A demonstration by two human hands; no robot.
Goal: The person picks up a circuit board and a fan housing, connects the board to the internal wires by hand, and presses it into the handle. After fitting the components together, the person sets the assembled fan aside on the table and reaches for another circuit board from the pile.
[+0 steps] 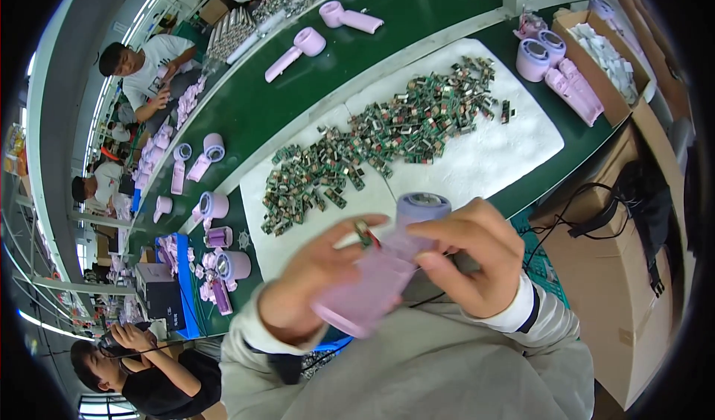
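Note:
Close in front of me I hold a pink handheld fan housing (369,290) tilted, its open handle toward me and its round purple-rimmed head (422,205) away. My left hand (302,275) wraps the handle side. Near its thumb and forefinger a small green circuit board (364,232) stands out, with red wire running to the housing. The fingers of my right hand (480,260) are closed at the neck below the head; whether they also pinch a wire is hidden. Beyond both hands, a heap of green circuit boards (395,115) lies on a white foam sheet (521,159).
Pink fan housings (298,51) lie along the green conveyor (253,115). More housings (233,266) and a blue bin (188,286) are at left. An open carton (596,62) of white parts stands far right, above a large cardboard box (596,286). Co-workers (156,70) are on the left.

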